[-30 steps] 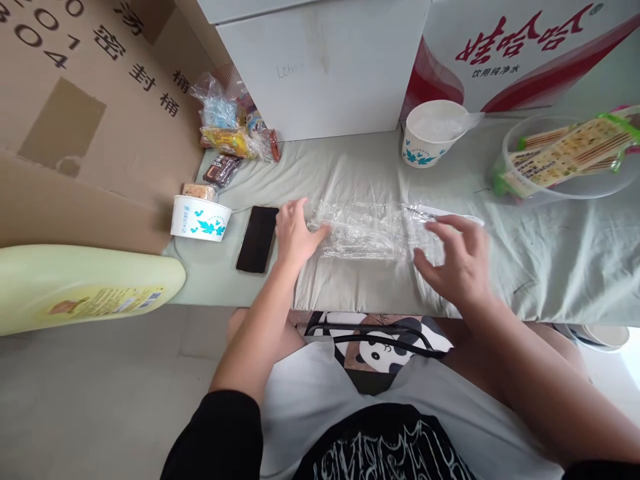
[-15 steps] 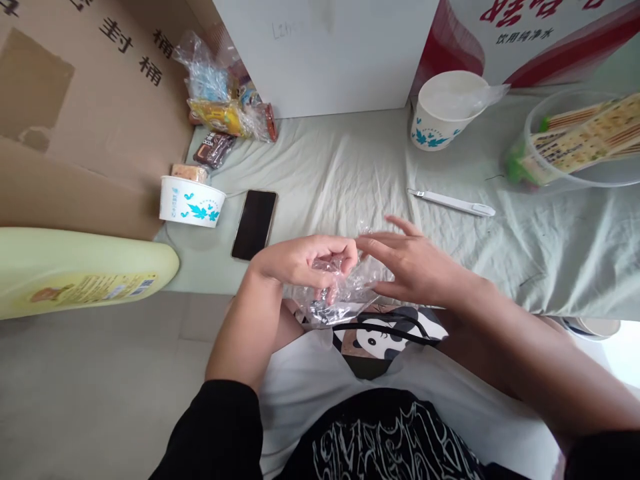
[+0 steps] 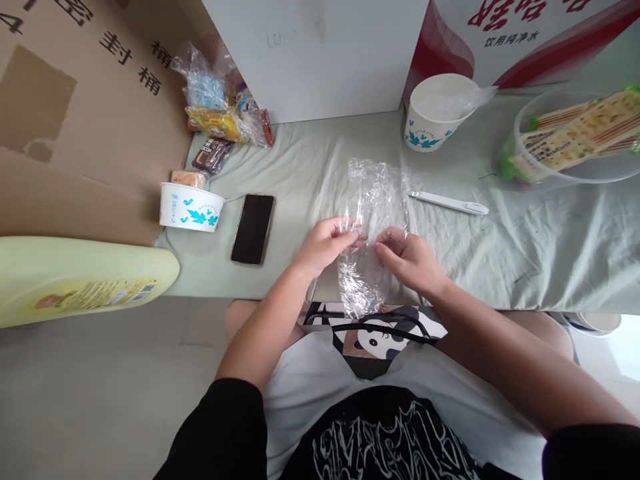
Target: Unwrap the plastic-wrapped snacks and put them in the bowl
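Note:
A crinkled clear plastic bag (image 3: 367,287) hangs stretched out over the front edge of the cloth-covered surface. My left hand (image 3: 330,243) pinches its left side, with the thumb on top. On the other side my right hand (image 3: 407,257) grips it between thumb and curled fingers. The film passes in front of some of my fingertips, and I make out nothing inside it. To the right of the bag lies a white utility knife (image 3: 450,202). Left of my left hand is a dark phone (image 3: 253,229), lying flat.
A paper cup (image 3: 435,120) with plastic in it stands at the back right, beside a clear tub (image 3: 575,175) of packaged sticks. Wrapped snacks (image 3: 220,123) and a tipped paper cup (image 3: 193,208) are at left. A yellow-green bottle (image 3: 90,280) and cardboard box (image 3: 85,133) border the left side.
The bunched plastic bag is now spread out lengthwise and reaches farther over the cloth. My right hand has gone from spread fingers to a grip on it; my left hand has shifted slightly right.

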A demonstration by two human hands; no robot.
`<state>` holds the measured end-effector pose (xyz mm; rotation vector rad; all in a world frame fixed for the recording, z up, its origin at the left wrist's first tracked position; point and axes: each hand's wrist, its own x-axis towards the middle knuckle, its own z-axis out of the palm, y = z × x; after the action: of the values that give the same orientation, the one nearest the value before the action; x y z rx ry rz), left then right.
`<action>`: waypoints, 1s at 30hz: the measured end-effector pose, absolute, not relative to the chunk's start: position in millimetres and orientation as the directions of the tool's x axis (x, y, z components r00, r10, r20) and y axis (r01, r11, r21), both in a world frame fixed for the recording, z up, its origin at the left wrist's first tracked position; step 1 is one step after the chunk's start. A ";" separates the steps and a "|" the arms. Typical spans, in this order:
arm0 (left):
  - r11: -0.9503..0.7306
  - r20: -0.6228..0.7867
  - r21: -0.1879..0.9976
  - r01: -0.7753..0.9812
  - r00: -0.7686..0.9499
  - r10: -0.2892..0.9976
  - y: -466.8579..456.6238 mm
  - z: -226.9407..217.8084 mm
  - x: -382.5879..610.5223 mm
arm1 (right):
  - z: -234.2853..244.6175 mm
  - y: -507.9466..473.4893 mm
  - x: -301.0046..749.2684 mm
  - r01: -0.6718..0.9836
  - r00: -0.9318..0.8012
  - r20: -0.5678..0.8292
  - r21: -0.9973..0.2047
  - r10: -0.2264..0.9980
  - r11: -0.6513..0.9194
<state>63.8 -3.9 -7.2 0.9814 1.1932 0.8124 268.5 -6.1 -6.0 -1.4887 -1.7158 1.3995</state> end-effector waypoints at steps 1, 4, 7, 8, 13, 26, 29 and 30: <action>0.368 -0.369 0.929 0.044 0.194 0.909 -4.6 -5.5 65.3 | -6.7 -4.5 270.2 0.420 -0.301 -0.285 -0.896 0.910 -0.142; 0.383 -0.389 0.921 0.072 0.244 0.889 -4.2 -1.4 61.5 | -8.1 0.8 275.0 0.353 -0.330 -0.390 -0.896 0.859 -0.271; 0.410 -0.403 0.911 0.034 0.278 0.872 -2.2 -2.3 56.2 | -9.8 4.5 276.7 0.226 -0.348 -0.366 -0.926 0.863 -0.301; 0.414 -0.405 0.910 0.028 0.276 0.871 -1.1 -3.6 55.5 | -10.6 5.3 276.9 0.161 -0.336 -0.322 -0.946 0.885 -0.283; 0.384 -0.318 0.911 -0.152 0.333 0.887 4.8 -11.2 56.2 | -15.5 10.5 281.6 -0.039 -0.303 -0.101 -0.992 0.947 -0.118; -0.130 0.053 0.962 0.239 0.303 0.951 14.2 -14.2 35.3 | -26.1 27.2 289.6 -0.117 0.006 -0.247 -0.962 0.969 -0.245; -0.333 0.270 0.880 0.339 0.221 0.937 9.6 -11.2 39.2 | -22.1 26.6 287.6 -0.134 -0.056 -0.266 -0.953 0.962 -0.271; -0.363 0.311 0.854 0.373 0.193 0.930 6.9 -9.7 41.3 | -19.6 25.6 286.6 -0.117 -0.104 -0.283 -0.948 0.953 -0.294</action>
<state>41.3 6.9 -9.7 1.8450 1.2186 1.1396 286.6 25.6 -19.6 -1.2764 -1.0181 1.5475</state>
